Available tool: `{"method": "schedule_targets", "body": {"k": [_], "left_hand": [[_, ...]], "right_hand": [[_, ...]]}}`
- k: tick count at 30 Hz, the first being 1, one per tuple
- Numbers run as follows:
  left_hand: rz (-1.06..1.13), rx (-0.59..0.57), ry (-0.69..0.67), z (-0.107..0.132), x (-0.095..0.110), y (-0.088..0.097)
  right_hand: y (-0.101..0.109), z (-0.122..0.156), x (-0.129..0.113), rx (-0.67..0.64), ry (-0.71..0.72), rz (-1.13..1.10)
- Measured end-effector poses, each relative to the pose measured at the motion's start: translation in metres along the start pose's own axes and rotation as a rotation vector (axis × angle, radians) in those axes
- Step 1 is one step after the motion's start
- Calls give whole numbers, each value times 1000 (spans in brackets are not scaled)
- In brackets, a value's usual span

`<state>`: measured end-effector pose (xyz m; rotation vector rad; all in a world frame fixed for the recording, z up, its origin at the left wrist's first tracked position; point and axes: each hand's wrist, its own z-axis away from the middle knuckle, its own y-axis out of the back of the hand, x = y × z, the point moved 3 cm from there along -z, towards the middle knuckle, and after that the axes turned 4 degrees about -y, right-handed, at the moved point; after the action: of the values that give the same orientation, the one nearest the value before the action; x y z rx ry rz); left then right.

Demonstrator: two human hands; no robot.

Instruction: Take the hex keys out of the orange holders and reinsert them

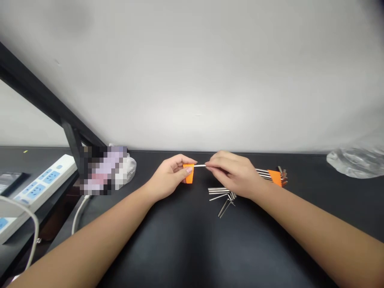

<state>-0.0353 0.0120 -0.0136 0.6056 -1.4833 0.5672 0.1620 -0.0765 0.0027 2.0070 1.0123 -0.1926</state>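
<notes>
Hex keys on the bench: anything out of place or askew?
Yes. Several loose hex keys lie scattered at mixed angles on the table, out of any holder. The left hand grips an orange holder; the right hand pinches one key at it. A second holder lies filled behind.

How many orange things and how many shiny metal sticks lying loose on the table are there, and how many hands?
Orange holders: 2, one in the left hand at, one with keys in it at
Loose metal keys on the table: about 5, bunched at, hard to separate
Metal key in the right hand: 1
Hands: 2
Total: about 10
</notes>
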Motion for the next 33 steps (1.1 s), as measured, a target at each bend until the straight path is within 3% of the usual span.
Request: {"method": "schedule_targets", "body": {"k": [7, 10, 21, 28, 33], "left_hand": [[-13, -134, 6, 3, 0, -7], [10, -132, 17, 3, 0, -8], [71, -111, 29, 1, -1, -8], [-416, -87, -191, 10, 6, -14], [-746, -50, -300, 17, 15, -21]], "right_hand": [[-15, 2, -15, -162, -95, -139], [-17, 2, -11, -200, -109, -127], [-19, 1, -8, -165, -113, -98], [-11, -1, -7, -75, -169, -53], [-12, 0, -6, -93, -141, -26]]}}
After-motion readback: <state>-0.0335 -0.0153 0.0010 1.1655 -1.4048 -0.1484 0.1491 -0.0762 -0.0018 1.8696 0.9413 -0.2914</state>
